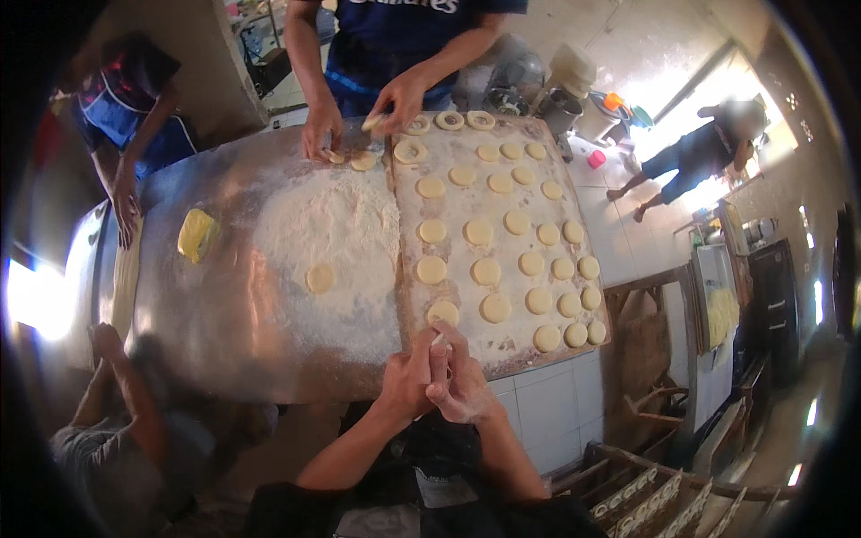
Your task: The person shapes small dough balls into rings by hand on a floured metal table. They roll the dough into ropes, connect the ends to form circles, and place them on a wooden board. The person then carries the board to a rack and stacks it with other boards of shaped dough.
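My left hand (408, 384) and my right hand (464, 387) are brought together at the near edge of a floured board (466, 345). Their fingers are closed and pressed against each other, hiding whatever may be between them. Just beyond the fingertips lies a pale dough round (442, 312), close to or touching them. Several more flat dough rounds (486, 271) are spread over the board in loose rows. Dough rings (411, 151) lie at its far left corner. Left of the board, one dough round (320, 278) rests on a patch of flour (327, 220).
Across the metal table (197, 314), a co-worker's hands (399, 103) handle dough pieces. Two people at the left are by a long dough strip (126, 269). A yellow wrapped block (195, 235) sits on the table. Wooden racks (646, 502) stand at lower right; another person (704, 152) stands beyond.
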Motion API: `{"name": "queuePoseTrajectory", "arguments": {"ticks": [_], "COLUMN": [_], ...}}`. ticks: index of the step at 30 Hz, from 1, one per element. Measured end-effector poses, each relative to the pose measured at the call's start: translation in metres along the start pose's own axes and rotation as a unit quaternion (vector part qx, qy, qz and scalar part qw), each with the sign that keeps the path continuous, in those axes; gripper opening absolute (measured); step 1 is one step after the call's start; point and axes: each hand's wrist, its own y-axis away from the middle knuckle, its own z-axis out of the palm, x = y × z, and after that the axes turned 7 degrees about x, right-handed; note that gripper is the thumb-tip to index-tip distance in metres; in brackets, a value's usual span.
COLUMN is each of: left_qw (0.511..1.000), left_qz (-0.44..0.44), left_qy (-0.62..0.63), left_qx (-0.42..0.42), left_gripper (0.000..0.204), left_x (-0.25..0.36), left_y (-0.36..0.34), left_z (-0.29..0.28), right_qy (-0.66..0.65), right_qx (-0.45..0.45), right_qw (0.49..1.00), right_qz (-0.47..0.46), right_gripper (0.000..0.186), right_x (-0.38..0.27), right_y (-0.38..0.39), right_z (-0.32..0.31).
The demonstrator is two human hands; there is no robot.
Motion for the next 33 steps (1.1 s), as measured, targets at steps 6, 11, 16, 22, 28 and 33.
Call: {"name": "queuePoseTrajectory", "arguments": {"ticks": [6, 11, 16, 22, 28, 33], "left_qw": [0.999, 0.991, 0.962, 0.938, 0.927, 0.934], "left_qz": [-0.009, -0.09, -0.174, -0.203, -0.245, -0.246], "left_qy": [-0.004, 0.009, -0.196, -0.253, -0.257, -0.242], "left_qx": [-0.05, -0.098, -0.071, -0.119, -0.12, -0.093], "left_gripper": [0.034, 0.042, 0.054, 0.074, 0.08, 0.073], "left_x": [-0.003, 0.008, -0.013, -0.019, -0.015, -0.016], "left_y": [-0.01, -0.027, -0.03, -0.01, -0.007, -0.016], "left_z": [-0.001, 0.006, 0.011, 0.001, 0.015, 0.02], "right_qy": [0.004, -0.066, 0.334, 0.497, 0.529, 0.463], "right_qx": [0.004, 0.108, 0.131, 0.033, 0.005, 0.029], "right_qw": [0.999, 0.992, 0.931, 0.866, 0.848, 0.886], "right_qz": [-0.049, 0.025, 0.063, 0.054, 0.039, 0.009], "right_gripper": [0.079, 0.069, 0.067, 0.075, 0.073, 0.062], "right_x": [0.009, 0.005, 0.014, 0.034, 0.031, 0.022], "right_y": [-0.002, -0.004, -0.026, -0.025, -0.032, -0.041], "right_z": [-0.009, -0.004, -0.023, -0.036, -0.039, -0.067]}}
